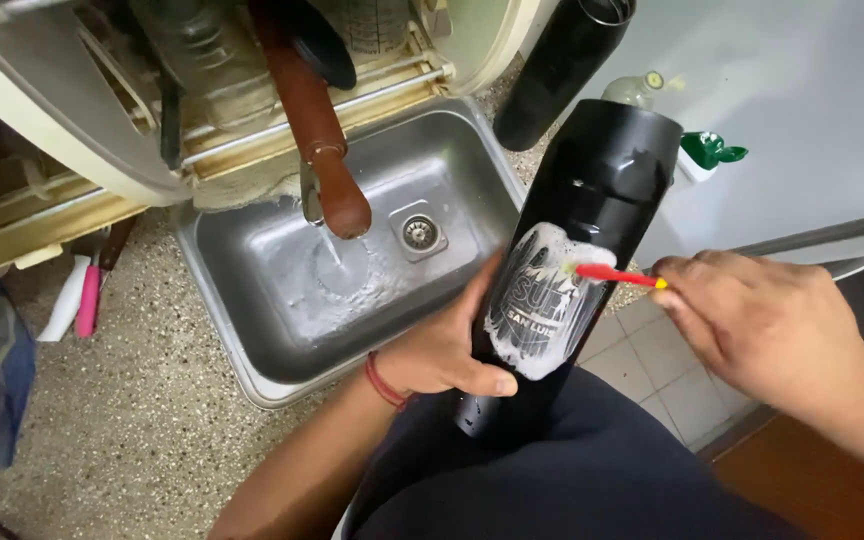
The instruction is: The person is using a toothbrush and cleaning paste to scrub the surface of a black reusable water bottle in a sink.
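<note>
I see a steel sink [252, 250] sunk into the speckled worktop [132, 420], water running from the tap [310, 195] onto its floor near the drain [419, 233]; a brown handle [317, 130] hangs from the dish rack [202, 100] right over the basin, crowding the space by the tap; a second black bottle [562, 65] stands behind the sink, a green-capped bottle [707, 150] beside it, and white and pink utensils [77, 295] lie on the worktop to the left. My left hand [442, 350] is wrapped tight around the lower body of the black bottle [592, 200], thumb across the front; it sits just right of the sink, over my lap, clear of the basin. Its long axis is tilted, base towards me, top pointing away and to the right; foam [542, 300] covers its printed face. My right hand [762, 320] is pinched on a red toothbrush [617, 275], the bristles against the foam.
</note>
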